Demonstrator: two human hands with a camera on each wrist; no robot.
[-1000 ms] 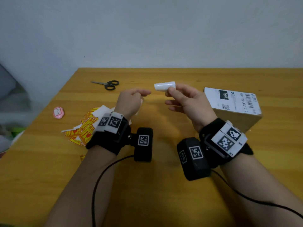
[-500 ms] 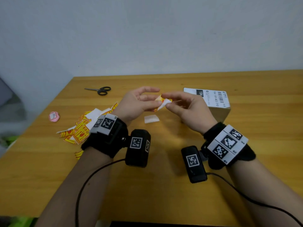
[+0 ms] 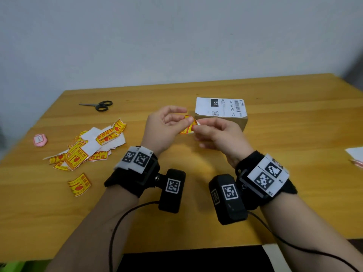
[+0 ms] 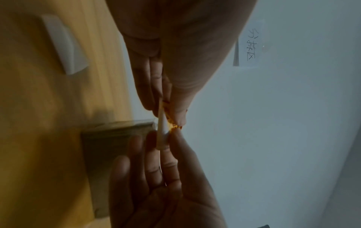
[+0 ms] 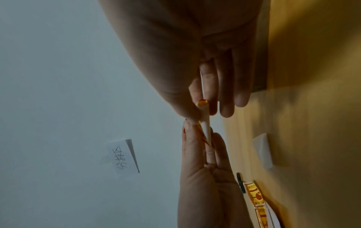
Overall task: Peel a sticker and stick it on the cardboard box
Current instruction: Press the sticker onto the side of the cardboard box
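A yellow and red sticker (image 3: 187,128) on white backing is held just above the table between both hands. My left hand (image 3: 186,117) pinches its upper left edge with the thumb on the printed face. My right hand (image 3: 197,127) pinches the right edge. In the left wrist view the white backing (image 4: 163,132) and the printed layer (image 4: 171,123) part slightly where the two pinches meet. The cardboard box (image 3: 222,114), with a white shipping label on top, stands right behind the hands. In the right wrist view the sticker (image 5: 205,128) shows edge-on.
A pile of stickers and white backings (image 3: 88,146) lies at the left, with one loose sticker (image 3: 79,184) nearer me. Scissors (image 3: 98,105) lie at the far left and a pink badge (image 3: 40,139) near the left edge. A curled backing strip (image 4: 64,46) lies on the table.
One second ago my right hand held a curled white backing strip; it then lay on the table. Both hands now pinch a yellow sticker close to the box.
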